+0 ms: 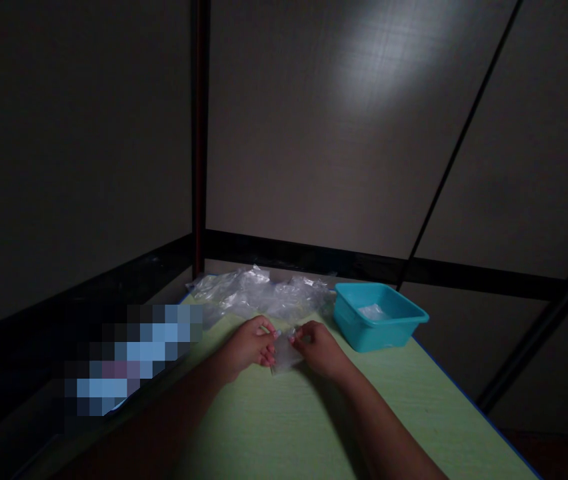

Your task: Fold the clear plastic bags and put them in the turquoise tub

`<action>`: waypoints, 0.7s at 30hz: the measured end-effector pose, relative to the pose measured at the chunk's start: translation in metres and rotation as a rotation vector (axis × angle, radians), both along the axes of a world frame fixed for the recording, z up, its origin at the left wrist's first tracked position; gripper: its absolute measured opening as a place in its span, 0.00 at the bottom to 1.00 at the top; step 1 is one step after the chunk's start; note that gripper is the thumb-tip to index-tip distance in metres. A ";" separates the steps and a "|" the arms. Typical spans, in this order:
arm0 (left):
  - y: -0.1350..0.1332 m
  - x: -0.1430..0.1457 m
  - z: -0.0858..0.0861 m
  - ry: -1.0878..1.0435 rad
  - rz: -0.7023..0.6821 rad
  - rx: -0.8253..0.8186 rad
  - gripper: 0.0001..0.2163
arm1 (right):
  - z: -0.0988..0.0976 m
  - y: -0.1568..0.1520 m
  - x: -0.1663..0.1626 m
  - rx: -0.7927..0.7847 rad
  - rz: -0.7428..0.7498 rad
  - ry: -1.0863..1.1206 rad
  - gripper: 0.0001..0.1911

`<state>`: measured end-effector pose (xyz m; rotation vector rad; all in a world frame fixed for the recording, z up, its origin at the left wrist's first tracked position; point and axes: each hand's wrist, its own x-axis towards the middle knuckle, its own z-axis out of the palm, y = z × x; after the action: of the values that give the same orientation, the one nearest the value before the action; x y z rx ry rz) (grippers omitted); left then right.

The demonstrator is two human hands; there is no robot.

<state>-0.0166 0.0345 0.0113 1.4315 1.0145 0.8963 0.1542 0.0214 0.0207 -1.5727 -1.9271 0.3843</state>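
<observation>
A small clear plastic bag (285,355) hangs between my two hands, just above the green table (274,427). My left hand (254,345) pinches its upper left edge between thumb and fingers. On the other side, my right hand (314,343) grips the upper right edge the same way. Whether anything lies inside the bag is too dim to tell. Beyond my hands spreads a loose heap of clear plastic bags (259,293). To the right of my right hand stands a turquoise plastic basin (384,333) with a clear plastic piece (373,311) in it.
Dark-trimmed wall panels (314,133) rise behind the table and on its left. The table's blue edge (474,407) runs down the right side. A blurred-out bluish patch (134,360) covers something at the left edge of the table.
</observation>
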 end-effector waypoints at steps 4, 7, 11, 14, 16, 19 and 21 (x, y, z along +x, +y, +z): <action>0.003 -0.002 -0.001 0.066 0.100 0.200 0.07 | -0.008 0.006 0.003 -0.022 -0.010 -0.060 0.09; -0.001 -0.005 0.001 0.262 0.095 0.577 0.09 | -0.015 0.010 0.004 -0.077 0.000 -0.062 0.10; -0.006 -0.007 -0.001 0.519 -0.042 0.834 0.16 | -0.018 0.011 0.002 -0.100 0.003 -0.080 0.11; -0.005 -0.008 -0.009 0.615 -0.117 0.831 0.22 | -0.018 0.010 0.001 -0.113 -0.003 -0.118 0.12; -0.004 -0.010 -0.015 0.648 -0.163 0.784 0.25 | -0.019 0.010 0.000 -0.118 -0.017 -0.133 0.13; -0.004 -0.011 -0.019 0.610 -0.206 0.699 0.27 | -0.020 0.010 0.000 -0.119 -0.034 -0.141 0.13; -0.003 -0.010 -0.017 0.527 -0.156 0.658 0.26 | -0.021 0.011 0.001 -0.118 -0.042 -0.134 0.13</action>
<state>-0.0264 0.0318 -0.0055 2.3574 1.0045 0.7857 0.1550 0.0323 0.0000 -1.7524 -1.9995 0.3897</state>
